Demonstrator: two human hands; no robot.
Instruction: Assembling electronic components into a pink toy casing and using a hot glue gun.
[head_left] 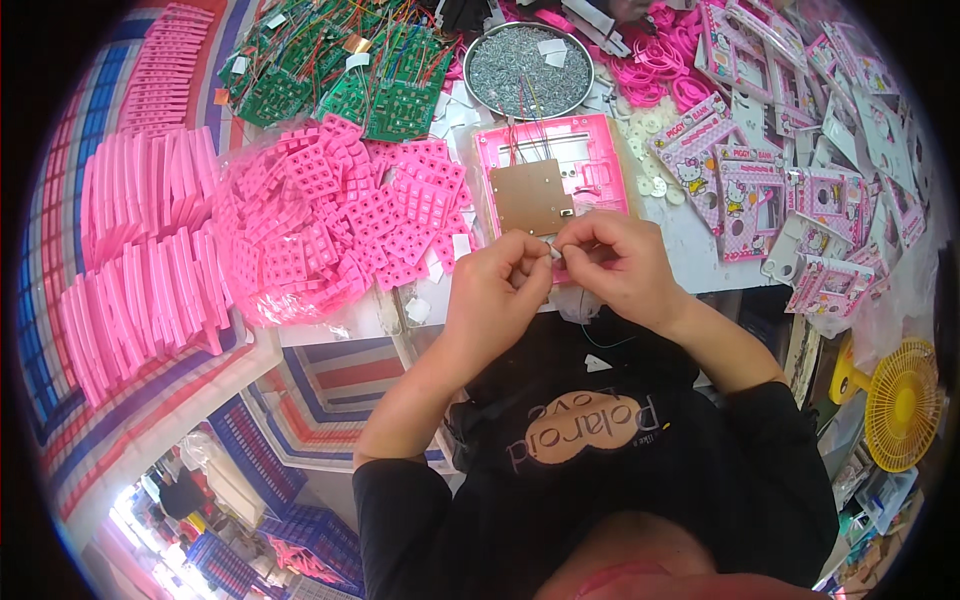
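In front of me lies a pink plastic casing (611, 150), its inner side facing up. A brown circuit board (528, 195) sits in it, with red and blue wires running off its far edge. Over the casing's near edge my left hand (503, 290) and my right hand (618, 268) meet, both closed in a pinch. Between their fingertips is a small white piece (554, 254), too small and too covered to name. A thin dark wire (610, 338) hangs below the right hand, against the black shirt.
Pink button pads (330, 200) are heaped left of the casing, beside rows of pink plastic parts (150, 270). Green circuit boards (385, 95) and a round tray of screws (480, 62) stand behind. Printed panels (755, 200) pile up at right, above a yellow fan (903, 405).
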